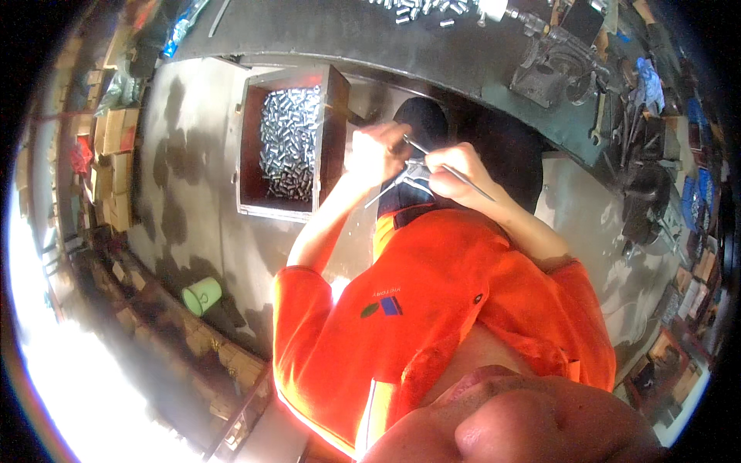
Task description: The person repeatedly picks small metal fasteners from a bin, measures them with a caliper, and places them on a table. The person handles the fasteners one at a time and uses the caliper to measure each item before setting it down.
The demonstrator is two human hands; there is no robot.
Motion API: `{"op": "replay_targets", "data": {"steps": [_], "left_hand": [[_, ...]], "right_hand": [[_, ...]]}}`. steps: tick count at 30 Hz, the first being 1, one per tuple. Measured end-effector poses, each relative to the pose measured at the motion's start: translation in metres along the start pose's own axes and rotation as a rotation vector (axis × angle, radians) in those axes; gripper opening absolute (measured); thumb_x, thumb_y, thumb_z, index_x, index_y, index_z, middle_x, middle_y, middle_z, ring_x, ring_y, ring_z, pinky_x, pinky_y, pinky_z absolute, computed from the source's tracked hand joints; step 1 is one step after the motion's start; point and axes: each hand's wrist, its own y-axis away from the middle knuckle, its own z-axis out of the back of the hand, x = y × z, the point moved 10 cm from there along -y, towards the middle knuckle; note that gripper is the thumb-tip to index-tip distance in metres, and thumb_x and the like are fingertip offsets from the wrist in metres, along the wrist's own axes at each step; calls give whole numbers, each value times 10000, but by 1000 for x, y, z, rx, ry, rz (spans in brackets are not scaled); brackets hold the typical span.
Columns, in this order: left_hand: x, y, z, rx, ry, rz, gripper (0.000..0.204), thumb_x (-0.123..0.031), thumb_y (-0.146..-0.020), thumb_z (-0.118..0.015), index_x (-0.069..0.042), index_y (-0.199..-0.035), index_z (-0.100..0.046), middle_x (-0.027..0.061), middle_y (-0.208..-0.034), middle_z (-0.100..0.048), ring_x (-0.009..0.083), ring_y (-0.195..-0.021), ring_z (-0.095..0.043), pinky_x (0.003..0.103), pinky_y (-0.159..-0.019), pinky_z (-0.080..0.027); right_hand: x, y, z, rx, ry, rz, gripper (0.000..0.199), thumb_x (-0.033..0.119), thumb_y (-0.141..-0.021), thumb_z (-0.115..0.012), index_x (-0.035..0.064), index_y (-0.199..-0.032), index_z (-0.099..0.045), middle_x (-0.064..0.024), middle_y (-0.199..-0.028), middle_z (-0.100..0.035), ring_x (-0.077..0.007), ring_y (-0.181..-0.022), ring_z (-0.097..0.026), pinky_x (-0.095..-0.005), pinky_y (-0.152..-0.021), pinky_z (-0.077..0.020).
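My left hand (376, 151) and my right hand (457, 173) are raised close together in front of my orange shirt. Thin metal rods (432, 158) run between them. The right hand pinches one long rod that sticks out toward the lower right. The left hand grips the rods' other end, and shorter rod ends poke out below it. A small metal piece seems to sit where the rods cross, but it is too small to make out.
A red-walled box (248, 131) full of small shiny metal cylinders stands on the concrete floor to the left. A dark workbench (401, 38) curves across the top with loose cylinders, a vise (552, 65) and tools. A green cup (202, 295) lies on the floor; cardboard boxes line the left.
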Motion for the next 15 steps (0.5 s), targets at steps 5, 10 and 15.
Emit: {"op": "replay_targets", "data": {"steps": [5,10,15], "left_hand": [[1,-17,-17,67,102,24,311,-93,-521,-681,-44,-824,-632,112,-677,-596,274,-590,-602,323,-537,-477],[47,-77,-24,-35,-122,-35,198,-153,-654,-671,-89,-841,-656,110,-636,-612,239,-571,-618,325,-531,-483],[88,-192,-9,-118,-70,145,282,-190,-711,-649,-32,-945,-639,172,-784,-653,232,-671,-659,324,-624,-514]], "right_hand": [[-16,-12,14,-118,112,44,141,77,-635,-551,43,-557,-439,-145,-495,-418,-291,-420,-447,-350,-433,-341],[1,14,66,-257,56,43,185,58,-616,-497,33,-534,-334,-46,-494,-247,-119,-436,-259,-302,-419,-228],[-7,25,81,-280,-7,-96,232,143,-632,-521,40,-549,-331,-18,-538,-237,-78,-508,-244,-270,-447,-210]]}}
